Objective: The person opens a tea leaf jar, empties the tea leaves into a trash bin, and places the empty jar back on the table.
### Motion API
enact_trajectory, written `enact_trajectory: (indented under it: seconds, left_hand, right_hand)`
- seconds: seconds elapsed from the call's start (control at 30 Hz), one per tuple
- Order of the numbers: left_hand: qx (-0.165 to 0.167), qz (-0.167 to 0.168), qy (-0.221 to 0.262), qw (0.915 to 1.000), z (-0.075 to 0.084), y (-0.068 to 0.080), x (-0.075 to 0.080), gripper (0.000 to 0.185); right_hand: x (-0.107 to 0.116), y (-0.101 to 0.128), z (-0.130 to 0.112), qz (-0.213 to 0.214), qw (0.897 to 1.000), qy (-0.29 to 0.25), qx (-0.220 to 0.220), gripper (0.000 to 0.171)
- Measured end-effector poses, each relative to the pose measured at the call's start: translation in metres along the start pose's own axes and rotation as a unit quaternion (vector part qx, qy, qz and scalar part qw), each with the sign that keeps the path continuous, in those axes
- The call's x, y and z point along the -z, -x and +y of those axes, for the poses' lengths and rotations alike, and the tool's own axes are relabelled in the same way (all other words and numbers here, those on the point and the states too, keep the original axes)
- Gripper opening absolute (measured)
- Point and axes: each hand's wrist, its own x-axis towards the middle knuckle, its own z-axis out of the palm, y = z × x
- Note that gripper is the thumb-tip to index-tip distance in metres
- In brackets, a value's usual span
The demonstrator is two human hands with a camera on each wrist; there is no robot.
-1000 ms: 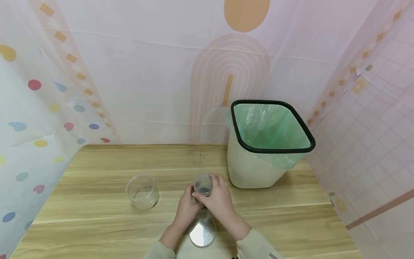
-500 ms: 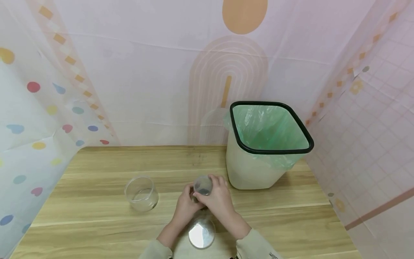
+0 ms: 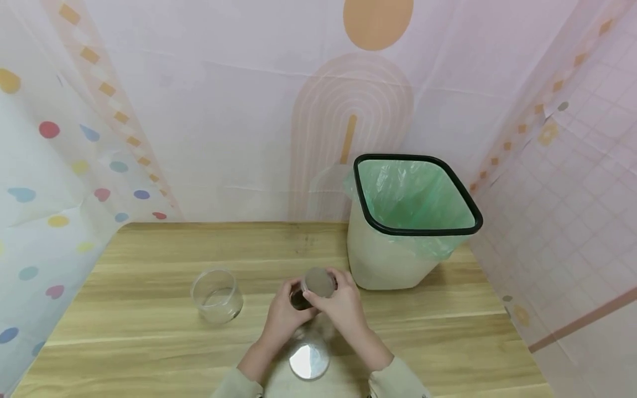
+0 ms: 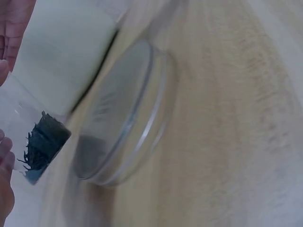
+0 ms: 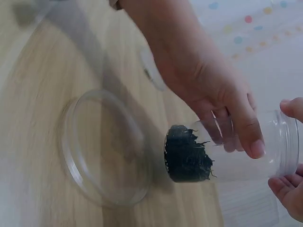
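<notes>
A clear cylindrical jar with dark, stringy bits like loose tea leaves at its bottom is held between both hands over the table. My left hand grips the jar's body, thumb and fingers round its wall. My right hand holds the clear lid at the jar's top, fingers and thumb on its edge. From the head view the lid's top looks like a grey disc, with the dark contents to its left. Below the hands lies a shallow clear round dish, also large in the left wrist view.
A clear round container stands on the wooden table to the left. A cream trash bin with a black rim and green liner stands at the back right. A patterned cloth hangs behind the table.
The jar's top has moved slightly right and now shows as an opaque grey disc instead of a see-through circle. More of the dark contents shows by the left hand.
</notes>
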Motion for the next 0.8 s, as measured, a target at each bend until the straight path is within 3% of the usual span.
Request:
enact_trajectory:
  seconds: [0.2,0.3,0.4,0.53,0.8]
  left_hand:
    - [-0.048,0.025,-0.032,0.998,0.012,0.0,0.009,0.073]
    - [-0.088,0.031,-0.052,0.9943,0.019,0.003,0.01,0.074]
    - [-0.132,0.039,-0.075,0.9876,0.024,0.006,0.01,0.075]
    - [-0.165,0.053,-0.099,0.9799,0.029,0.009,0.009,0.074]
    - [-0.224,0.076,-0.149,0.96,0.041,0.013,0.013,0.074]
  right_hand:
    - [0.01,0.002,-0.007,-0.013,0.998,-0.06,-0.011,0.069]
    - [0.014,0.002,-0.007,-0.029,0.997,-0.066,-0.005,0.069]
    - [0.018,0.004,-0.006,-0.046,0.997,-0.053,0.011,0.072]
    - [0.022,0.007,-0.005,-0.067,0.996,-0.052,0.025,0.077]
    - [0.023,0.01,-0.004,-0.053,0.99,-0.128,0.035,0.064]
